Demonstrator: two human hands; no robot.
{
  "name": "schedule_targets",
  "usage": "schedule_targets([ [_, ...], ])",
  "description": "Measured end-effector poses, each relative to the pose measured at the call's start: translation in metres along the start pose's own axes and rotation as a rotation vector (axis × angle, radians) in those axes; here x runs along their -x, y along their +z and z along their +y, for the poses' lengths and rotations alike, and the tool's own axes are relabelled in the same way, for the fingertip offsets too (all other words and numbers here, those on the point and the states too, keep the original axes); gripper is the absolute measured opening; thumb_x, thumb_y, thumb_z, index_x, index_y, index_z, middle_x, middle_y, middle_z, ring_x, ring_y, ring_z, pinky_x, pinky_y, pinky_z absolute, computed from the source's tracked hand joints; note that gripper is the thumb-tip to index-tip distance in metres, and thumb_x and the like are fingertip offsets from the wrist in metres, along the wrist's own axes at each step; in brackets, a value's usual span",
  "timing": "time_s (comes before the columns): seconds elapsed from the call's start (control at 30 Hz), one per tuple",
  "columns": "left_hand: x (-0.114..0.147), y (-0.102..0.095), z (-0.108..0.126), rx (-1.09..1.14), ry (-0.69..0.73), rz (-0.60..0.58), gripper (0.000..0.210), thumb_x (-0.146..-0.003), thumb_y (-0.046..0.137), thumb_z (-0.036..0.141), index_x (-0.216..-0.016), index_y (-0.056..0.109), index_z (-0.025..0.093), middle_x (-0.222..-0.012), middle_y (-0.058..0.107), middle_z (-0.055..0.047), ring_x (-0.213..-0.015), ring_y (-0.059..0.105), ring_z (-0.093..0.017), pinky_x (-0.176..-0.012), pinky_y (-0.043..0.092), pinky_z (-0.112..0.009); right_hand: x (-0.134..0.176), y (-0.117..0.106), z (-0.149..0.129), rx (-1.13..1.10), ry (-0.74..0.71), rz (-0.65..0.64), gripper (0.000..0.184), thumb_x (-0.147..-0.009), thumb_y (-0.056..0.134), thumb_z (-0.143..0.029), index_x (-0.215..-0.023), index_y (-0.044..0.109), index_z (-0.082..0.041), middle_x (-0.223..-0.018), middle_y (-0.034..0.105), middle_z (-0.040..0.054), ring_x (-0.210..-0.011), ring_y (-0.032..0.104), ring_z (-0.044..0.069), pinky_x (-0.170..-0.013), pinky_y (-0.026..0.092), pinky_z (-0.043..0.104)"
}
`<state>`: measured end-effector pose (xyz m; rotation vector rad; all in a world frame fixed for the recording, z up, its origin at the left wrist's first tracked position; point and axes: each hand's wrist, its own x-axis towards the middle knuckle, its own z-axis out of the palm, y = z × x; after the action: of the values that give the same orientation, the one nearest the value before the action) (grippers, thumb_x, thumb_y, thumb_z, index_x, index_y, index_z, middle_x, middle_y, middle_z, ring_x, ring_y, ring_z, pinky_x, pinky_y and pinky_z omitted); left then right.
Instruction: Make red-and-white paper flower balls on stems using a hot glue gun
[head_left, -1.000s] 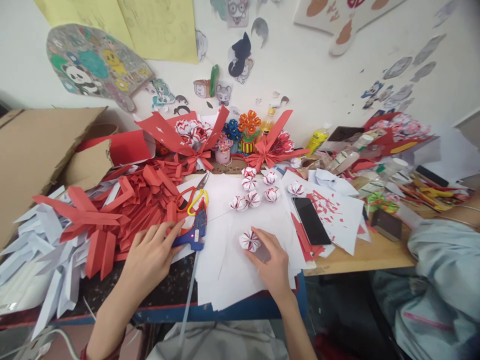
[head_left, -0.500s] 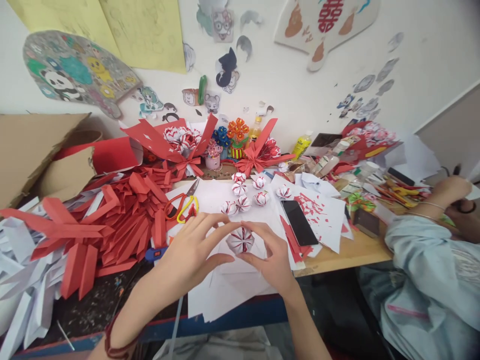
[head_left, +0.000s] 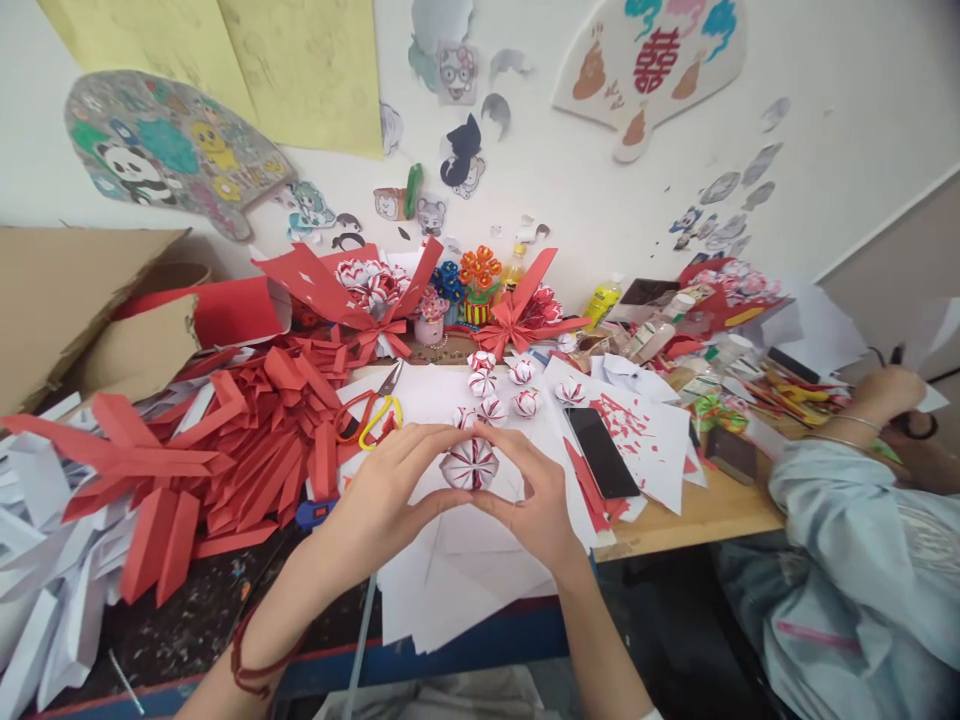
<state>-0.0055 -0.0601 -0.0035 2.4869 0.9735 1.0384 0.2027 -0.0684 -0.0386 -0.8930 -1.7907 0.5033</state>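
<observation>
A round folded-paper flower (head_left: 469,465), white with dark red stripes, is held upright above the white sheets (head_left: 450,590). My left hand (head_left: 394,478) curves around its left side, fingertips at the top edge and thumb at the bottom. From the right, my right hand (head_left: 536,490) pinches the same flower between forefinger and thumb. The fingertips of both hands nearly meet above and below it. Just beyond lie several similar small paper flowers (head_left: 526,402), a few partly hidden by my fingers.
Scissors (head_left: 381,412) and a blue-handled tool (head_left: 313,514) lie left, beside heaped red paper strips (head_left: 262,450) and white strips (head_left: 45,560). A phone (head_left: 602,452) rests right, near red scraps. Red-wrapped bouquets (head_left: 375,290) stand behind. Another person's sleeve (head_left: 847,540) is at far right.
My left thumb and fingers have closed in on the flower, which has shifted slightly left and up. Both hands now grip it. The view has tilted slightly.
</observation>
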Motion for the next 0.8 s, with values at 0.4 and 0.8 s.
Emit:
schedule_targets([
  [0.4,0.056,-0.013,0.002,-0.398,-0.248,0.329,0.024,-0.101,0.054,0.019,-0.123,0.062,0.022,-0.117,0.069,-0.007,-0.107,0.066,-0.022,-0.093,0.047,-0.034,0.013,0.008,0.006,-0.036,0.030,0.047,0.057,-0.081,0.083,-0.023,-0.134,0.064,-0.029,-0.128,0.070,0.0074,-0.119,0.067,0.022,-0.105,0.055,0.035],
  [0.8,0.124,0.000,-0.020,-0.630,-0.322,0.213,0.022,-0.100,0.054,0.019,-0.121,0.062,0.020,-0.114,0.070,-0.008,-0.102,0.066,-0.025,-0.083,0.046,-0.036,0.022,0.014,0.000,-0.066,0.010,0.020,0.063,-0.080,0.084,-0.022,-0.138,0.060,-0.032,-0.129,0.069,0.0065,-0.120,0.066,0.022,-0.104,0.054,0.034],
])
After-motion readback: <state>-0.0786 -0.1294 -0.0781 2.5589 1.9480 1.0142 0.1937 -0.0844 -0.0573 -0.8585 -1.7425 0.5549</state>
